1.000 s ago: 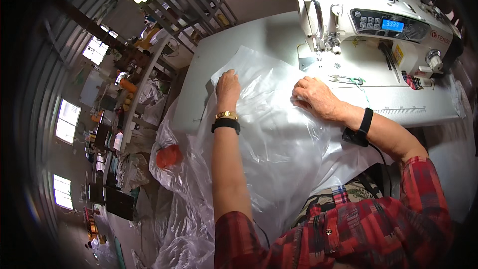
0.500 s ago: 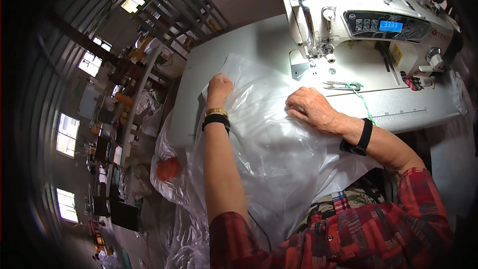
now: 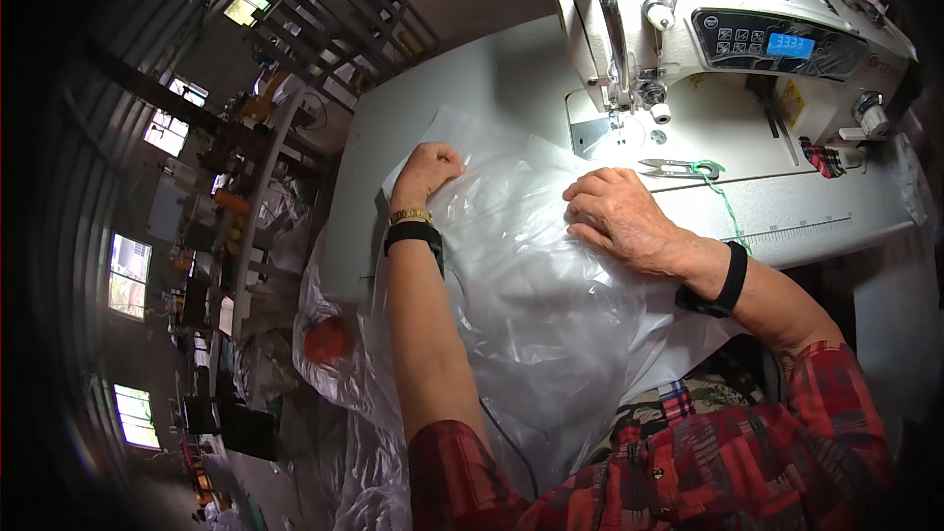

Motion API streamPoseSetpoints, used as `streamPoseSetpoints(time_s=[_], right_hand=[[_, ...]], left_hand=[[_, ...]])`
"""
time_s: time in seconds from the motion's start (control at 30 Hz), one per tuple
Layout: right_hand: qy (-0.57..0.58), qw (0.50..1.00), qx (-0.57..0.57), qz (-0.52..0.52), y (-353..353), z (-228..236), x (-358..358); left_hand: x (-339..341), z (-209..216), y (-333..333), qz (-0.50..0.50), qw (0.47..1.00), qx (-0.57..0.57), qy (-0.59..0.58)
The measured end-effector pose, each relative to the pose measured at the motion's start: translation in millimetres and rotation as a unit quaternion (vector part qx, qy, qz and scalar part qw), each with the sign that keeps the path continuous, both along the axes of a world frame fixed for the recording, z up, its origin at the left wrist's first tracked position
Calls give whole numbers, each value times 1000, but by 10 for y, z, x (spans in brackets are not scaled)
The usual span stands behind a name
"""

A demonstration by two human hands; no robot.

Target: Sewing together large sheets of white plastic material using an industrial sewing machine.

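Note:
A large sheet of clear plastic film [image 3: 531, 324] spreads over the sewing table and drapes down across my lap. My left hand [image 3: 427, 175] is closed on the film near its far left edge, fingers curled inward. Closer to the needle, my right hand [image 3: 623, 221] is closed as well, its bent fingers gripping the film by the table's middle. The film's far edge runs toward the presser foot [image 3: 618, 124] of a white sewing machine [image 3: 629, 20]. Whether the film lies under the foot is lost in the glare.
Thread snips [image 3: 677, 169] tied with green thread [image 3: 730, 211] lie right of the needle. A printed ruler scale [image 3: 796, 228] runs along the table's front edge. More crumpled film with a red patch [image 3: 329, 340] hangs at left. Metal racks [image 3: 329, 25] stand beyond the table.
My left hand has shifted slightly left with the film, and its fingers point more to the right. My right hand stays almost in place. The whole view has shifted slightly.

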State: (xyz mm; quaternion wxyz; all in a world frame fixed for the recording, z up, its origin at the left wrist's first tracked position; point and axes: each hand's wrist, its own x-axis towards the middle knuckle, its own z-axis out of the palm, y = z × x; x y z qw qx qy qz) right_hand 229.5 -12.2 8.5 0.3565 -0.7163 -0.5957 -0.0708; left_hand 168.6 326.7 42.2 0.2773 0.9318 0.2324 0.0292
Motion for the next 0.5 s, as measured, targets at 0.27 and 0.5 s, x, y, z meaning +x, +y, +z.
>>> streamPoseSetpoints(time_s=[0.27,0.5], right_hand=[[8,1000,-14,-23,-21,7,-40],[-25,999,4,-24,-8,-17,-36]], left_hand=[[77,108,91,41,970,-140,-194],[30,3,-49,16,998,59,26]])
